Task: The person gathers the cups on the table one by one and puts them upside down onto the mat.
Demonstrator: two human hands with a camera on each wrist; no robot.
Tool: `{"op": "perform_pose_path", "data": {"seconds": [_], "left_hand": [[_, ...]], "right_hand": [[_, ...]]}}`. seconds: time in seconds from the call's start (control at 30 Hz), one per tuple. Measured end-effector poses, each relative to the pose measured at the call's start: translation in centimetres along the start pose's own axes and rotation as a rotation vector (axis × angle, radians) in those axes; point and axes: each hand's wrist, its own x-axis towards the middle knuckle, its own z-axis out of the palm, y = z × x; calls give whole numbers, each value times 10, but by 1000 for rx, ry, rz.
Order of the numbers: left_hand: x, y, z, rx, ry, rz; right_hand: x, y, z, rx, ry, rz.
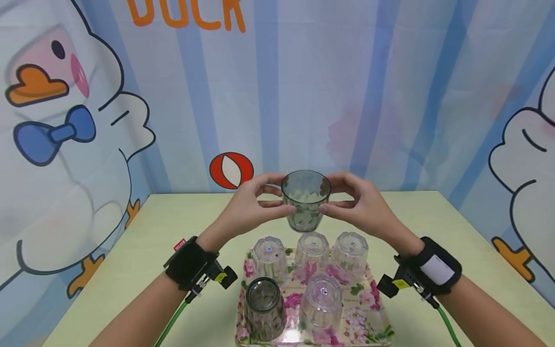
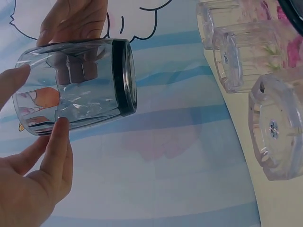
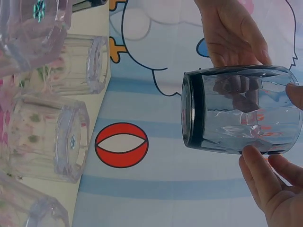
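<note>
A smoky grey drinking glass (image 1: 306, 219) is held upright, rim up, above the far edge of a floral tray (image 1: 360, 318). My left hand (image 1: 258, 205) grips its left side near the rim, thumb in front and fingers behind. From the opposite side my right hand (image 1: 362, 205) grips it the same way. Both wrist views show the tinted glass (image 2: 90, 87) between the fingertips of the two hands, its thick base (image 3: 193, 111) uncovered. Beneath, on the tray, another smoky glass (image 1: 265, 313) stands upside down at the front left, beside a clear glass (image 1: 322, 301).
Three more clear glasses, the left one (image 1: 270, 260), the middle one (image 1: 311, 253) and the right one (image 1: 350, 253), stand upside down along the tray's back. The tray lies on a pale yellow table (image 1: 182, 226). A cartoon duck curtain (image 1: 312, 96) hangs behind it.
</note>
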Motion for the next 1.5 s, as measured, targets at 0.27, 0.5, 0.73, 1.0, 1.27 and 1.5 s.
{"op": "perform_pose_path", "data": {"seconds": [0.27, 0.5, 0.73, 1.0, 1.27, 1.5], "left_hand": [[-13, 7, 4, 0, 10, 34], [-25, 10, 8, 37, 47, 91], [-33, 9, 13, 47, 45, 80], [-38, 8, 18, 57, 38, 121], [-39, 4, 24, 49, 77, 145], [-40, 0, 28, -26, 111, 183]], "right_hand": [[-10, -10, -1, 20, -12, 27], [-16, -16, 1, 46, -29, 26], [-24, -18, 3, 54, -74, 32], [-30, -18, 5, -2, -107, 19], [-35, -14, 8, -14, -38, -35], [-37, -11, 15, 48, 24, -66]]}}
